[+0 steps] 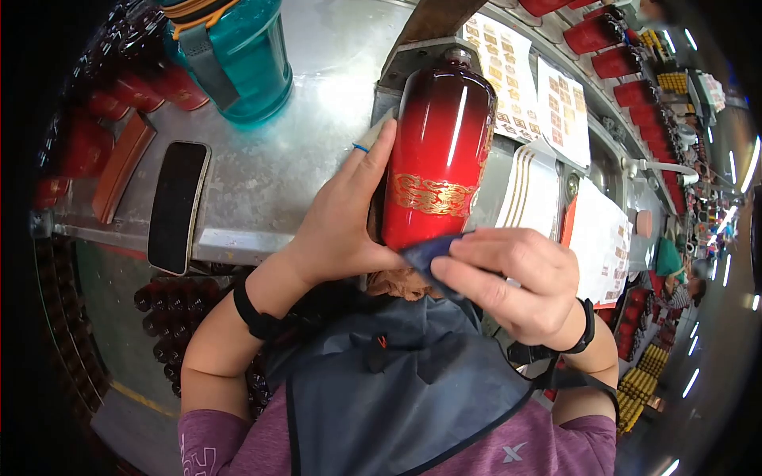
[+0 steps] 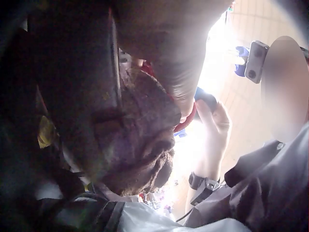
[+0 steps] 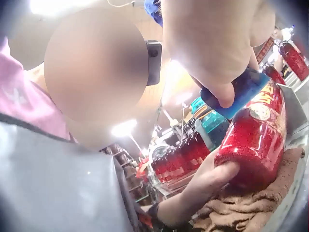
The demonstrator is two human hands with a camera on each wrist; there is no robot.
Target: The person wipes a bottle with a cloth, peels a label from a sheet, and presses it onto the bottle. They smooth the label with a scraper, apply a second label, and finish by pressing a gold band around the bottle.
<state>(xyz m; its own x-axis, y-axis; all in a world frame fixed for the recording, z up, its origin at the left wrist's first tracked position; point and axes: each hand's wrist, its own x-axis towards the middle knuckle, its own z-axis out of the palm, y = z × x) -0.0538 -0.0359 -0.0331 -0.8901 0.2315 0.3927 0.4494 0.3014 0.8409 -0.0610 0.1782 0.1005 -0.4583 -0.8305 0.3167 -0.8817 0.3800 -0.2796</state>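
Observation:
A glossy red bottle (image 1: 444, 135), dark at the neck with a gold ornamental band, lies on its side with its base toward the person. The left hand (image 1: 347, 208) rests along its left side, thumb at the base. Between thumb and fingers the right hand (image 1: 516, 278) pinches a dark blue flat piece (image 1: 429, 255) at the lower edge of the bottle. In the right wrist view the blue piece (image 3: 236, 94) touches the bottle (image 3: 256, 135) beside the gold pattern. A brown cloth (image 1: 403, 283) lies under the base end.
A teal jug (image 1: 246, 63), a black phone (image 1: 178, 208) and a brown-red strip (image 1: 123, 166) are on the metal table (image 1: 317, 103) at left. Sheets of gold decals (image 1: 504, 71) lie at right. More red bottles (image 3: 181, 159) stand behind the jug.

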